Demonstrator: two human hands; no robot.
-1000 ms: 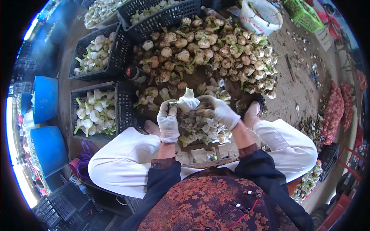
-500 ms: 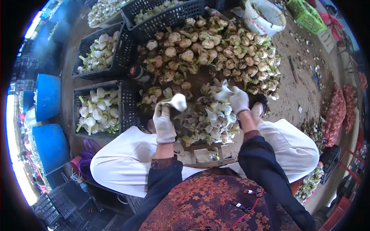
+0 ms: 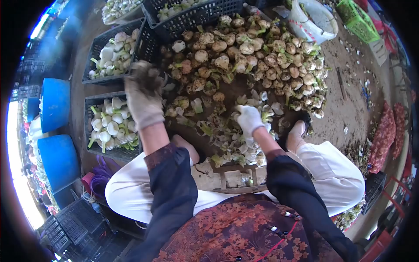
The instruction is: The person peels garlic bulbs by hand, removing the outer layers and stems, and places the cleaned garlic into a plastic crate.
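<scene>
My left hand point(image 3: 146, 94), in a white glove with dark dirt on its fingers, is raised beside the two crates on the left. Motion smears its fingers, and I see no garlic bulb in it. A large white garlic bulb point(image 3: 107, 53) shows at the upper crate point(image 3: 89, 78). My right hand point(image 3: 249, 120), also gloved, has bent fingers over the heap of peeled garlic skins point(image 3: 231, 139); what they hold, if anything, is hidden. Beyond both hands lies a big pile of soil-stained garlic bulbs point(image 3: 222, 61).
The lower crate point(image 3: 89, 102) holds cleaned white bulbs. Another dark crate point(image 3: 187, 22) stands at the back. A white bucket point(image 3: 312, 26) and a green basket point(image 3: 358, 22) stand at the back right. Red net sacks point(image 3: 382, 139) lie at the right, and blue tubs point(image 3: 56, 161) at the left.
My left hand has swung up and left from the skins toward the crates; the white bulb it held no longer shows in it. My right hand has moved slightly left and down.
</scene>
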